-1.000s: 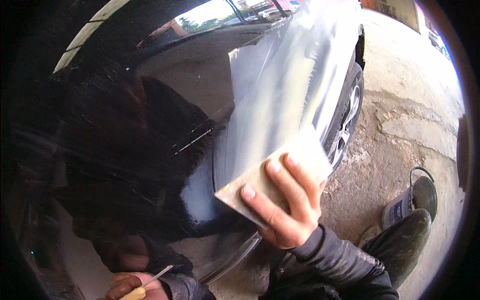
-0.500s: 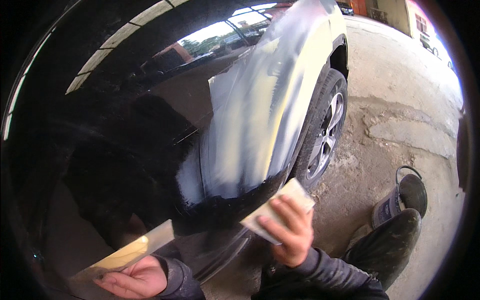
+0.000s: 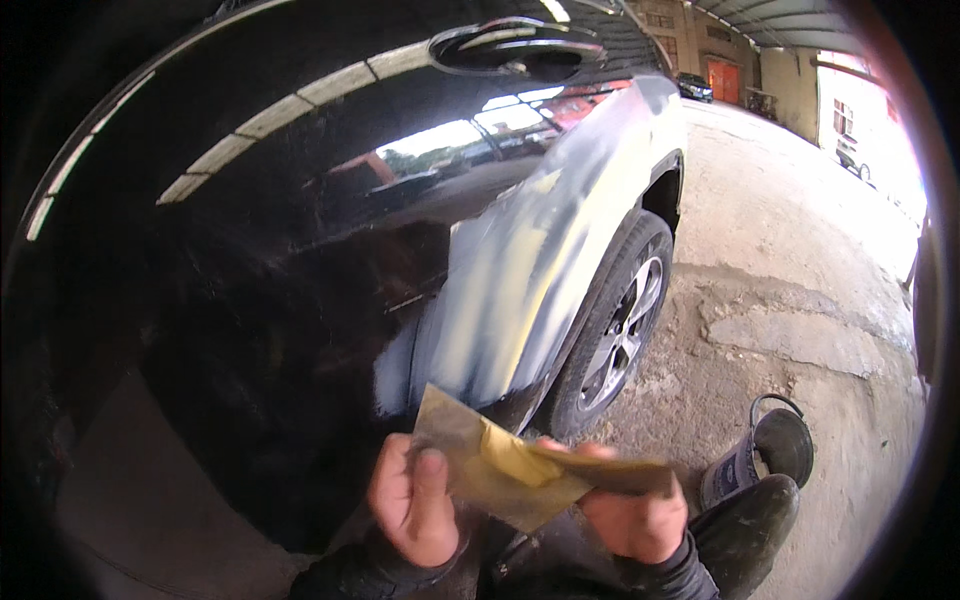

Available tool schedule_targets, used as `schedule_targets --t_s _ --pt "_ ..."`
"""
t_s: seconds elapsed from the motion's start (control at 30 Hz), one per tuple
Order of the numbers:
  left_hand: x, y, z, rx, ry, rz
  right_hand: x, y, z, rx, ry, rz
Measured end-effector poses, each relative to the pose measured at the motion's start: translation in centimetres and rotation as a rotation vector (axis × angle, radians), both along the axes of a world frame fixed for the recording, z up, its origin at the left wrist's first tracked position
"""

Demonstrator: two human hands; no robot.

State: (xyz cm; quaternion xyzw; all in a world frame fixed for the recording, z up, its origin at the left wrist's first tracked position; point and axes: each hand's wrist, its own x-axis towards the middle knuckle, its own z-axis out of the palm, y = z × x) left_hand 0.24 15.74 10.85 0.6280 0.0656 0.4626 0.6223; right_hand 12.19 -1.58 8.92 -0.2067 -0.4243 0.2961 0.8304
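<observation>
My left hand (image 3: 415, 505) pinches a flat, greyish putty spreader (image 3: 462, 462) between thumb and fingers. A smear of yellow body filler (image 3: 515, 455) lies across its face. Closed around a second flat spreader (image 3: 630, 477), my right hand (image 3: 640, 520) holds it edge-on against the first one, where the filler sits. Both hands are low in front of a dark car's side panel. The panel bears a patch of yellow and grey filler (image 3: 490, 310), running up over the wheel arch. Some fingers of the right hand are hidden behind its spreader.
Right of the patch is the car's wheel (image 3: 625, 325). A dark bucket (image 3: 780, 445) with a handle stands on the rough concrete floor (image 3: 800, 290), beside my knee (image 3: 750, 525). A door handle (image 3: 515, 45) sits high on the panel. Another car (image 3: 694, 87) is far back.
Both hands have come together, bringing the two spreaders into contact. My left hand moved right and the right one came down. The view has tilted up, bringing the door handle into sight.
</observation>
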Motion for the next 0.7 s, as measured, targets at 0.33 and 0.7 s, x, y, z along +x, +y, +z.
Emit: schedule_targets --t_s 0.33,0.7 --pt "-3.9 4.4 -1.5 0.034 -0.425 0.45 5.0 0.9 2.3 -0.44 -0.822 -0.521" --pt "-15.2 15.2 -3.1 1.44 -0.068 1.549 16.5 10.3 10.9 -0.122 -0.699 -1.536"
